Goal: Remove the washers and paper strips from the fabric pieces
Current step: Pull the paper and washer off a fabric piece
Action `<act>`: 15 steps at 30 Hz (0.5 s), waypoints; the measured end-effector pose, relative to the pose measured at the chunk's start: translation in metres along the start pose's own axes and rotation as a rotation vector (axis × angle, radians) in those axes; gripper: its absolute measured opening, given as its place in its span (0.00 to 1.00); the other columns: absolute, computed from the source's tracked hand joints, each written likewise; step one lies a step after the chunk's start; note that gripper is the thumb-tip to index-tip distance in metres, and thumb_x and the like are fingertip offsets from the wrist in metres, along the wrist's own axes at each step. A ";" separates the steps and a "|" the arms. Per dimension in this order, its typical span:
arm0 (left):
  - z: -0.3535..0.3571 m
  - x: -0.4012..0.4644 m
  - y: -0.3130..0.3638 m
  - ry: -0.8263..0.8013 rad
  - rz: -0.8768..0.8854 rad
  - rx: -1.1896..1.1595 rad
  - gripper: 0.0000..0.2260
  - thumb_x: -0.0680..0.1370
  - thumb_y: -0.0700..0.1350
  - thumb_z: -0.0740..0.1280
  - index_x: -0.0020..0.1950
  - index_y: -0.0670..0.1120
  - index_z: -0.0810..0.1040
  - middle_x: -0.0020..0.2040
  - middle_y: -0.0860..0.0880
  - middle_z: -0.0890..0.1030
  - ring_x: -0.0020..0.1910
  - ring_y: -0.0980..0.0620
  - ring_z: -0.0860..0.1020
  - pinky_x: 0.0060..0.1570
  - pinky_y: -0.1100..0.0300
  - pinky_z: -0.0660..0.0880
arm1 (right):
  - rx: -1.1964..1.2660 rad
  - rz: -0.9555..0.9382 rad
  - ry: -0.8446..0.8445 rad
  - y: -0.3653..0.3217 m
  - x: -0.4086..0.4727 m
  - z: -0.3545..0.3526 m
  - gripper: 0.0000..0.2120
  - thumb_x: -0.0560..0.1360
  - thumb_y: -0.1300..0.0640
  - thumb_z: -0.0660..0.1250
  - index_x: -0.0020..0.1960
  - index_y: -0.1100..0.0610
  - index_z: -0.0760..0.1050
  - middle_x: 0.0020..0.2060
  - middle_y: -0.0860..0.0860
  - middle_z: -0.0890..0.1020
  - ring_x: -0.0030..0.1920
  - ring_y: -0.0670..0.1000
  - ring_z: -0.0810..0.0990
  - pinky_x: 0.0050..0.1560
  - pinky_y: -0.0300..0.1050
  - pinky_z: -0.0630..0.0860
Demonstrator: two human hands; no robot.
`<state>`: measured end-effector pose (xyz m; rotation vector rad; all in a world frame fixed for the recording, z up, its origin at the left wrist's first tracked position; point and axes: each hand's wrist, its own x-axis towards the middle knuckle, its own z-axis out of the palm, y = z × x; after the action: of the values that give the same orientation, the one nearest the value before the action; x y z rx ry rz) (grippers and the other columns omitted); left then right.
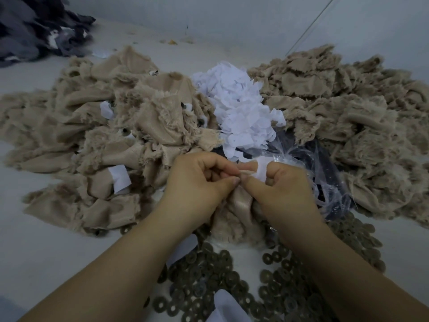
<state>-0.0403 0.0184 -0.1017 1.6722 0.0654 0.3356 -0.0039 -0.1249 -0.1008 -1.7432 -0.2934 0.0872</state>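
Hard to make out at the centre: a beige fabric piece (240, 205) bunched between both hands, mostly covered by them, with a white paper strip (261, 171) poking out above the right hand (286, 184). No telling whether a washer sits in that piece; fingers hide the spot. Cut off at the bottom edge: both forearms and a white scrap (226, 307).

Around: a big heap of beige fabric pieces (97, 135) on the left, paper strips and a few dark washers showing among them. Another beige heap (348, 108) on the right. Between the 2 heaps, a pile of loose white paper strips (241, 108). Just beyond the right hand, crumpled clear plastic (325, 168) over something dark, blurred. Near the bottom, loose washers (209, 275) spread across the pale surface (34, 240), under and between the forearms. Far top left, a dark grey fabric pile (34, 26), well apart.

Hands now: left hand (199, 182) curled, thumb and fingertips pinching the top of the held fabric piece. Right hand curled too, thumb pointing toward the left thumb, grip closed on the fabric and the paper strip. Thumb tips nearly touching, both wrists angled inward over the washers.
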 end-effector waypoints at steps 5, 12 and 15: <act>0.002 -0.001 -0.006 0.077 0.193 0.173 0.08 0.71 0.34 0.75 0.40 0.47 0.85 0.33 0.55 0.83 0.32 0.60 0.79 0.35 0.65 0.77 | 0.024 0.016 -0.007 0.003 0.002 -0.001 0.07 0.76 0.65 0.71 0.46 0.55 0.85 0.36 0.49 0.87 0.38 0.44 0.86 0.37 0.35 0.78; 0.003 -0.001 -0.010 0.089 0.579 0.551 0.04 0.73 0.39 0.72 0.43 0.39 0.86 0.37 0.45 0.82 0.36 0.50 0.79 0.39 0.57 0.75 | 0.032 -0.002 0.006 0.003 0.002 -0.002 0.06 0.79 0.60 0.69 0.47 0.60 0.84 0.41 0.55 0.87 0.45 0.52 0.86 0.48 0.48 0.83; 0.002 -0.001 -0.010 0.065 0.525 0.469 0.04 0.72 0.39 0.72 0.41 0.39 0.85 0.37 0.45 0.82 0.37 0.54 0.79 0.39 0.60 0.76 | 0.045 -0.001 -0.033 0.003 0.001 -0.002 0.07 0.79 0.64 0.67 0.49 0.61 0.83 0.45 0.54 0.87 0.49 0.51 0.85 0.55 0.46 0.82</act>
<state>-0.0387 0.0172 -0.1121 2.1324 -0.2717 0.8188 -0.0017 -0.1265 -0.1033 -1.6981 -0.3143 0.1205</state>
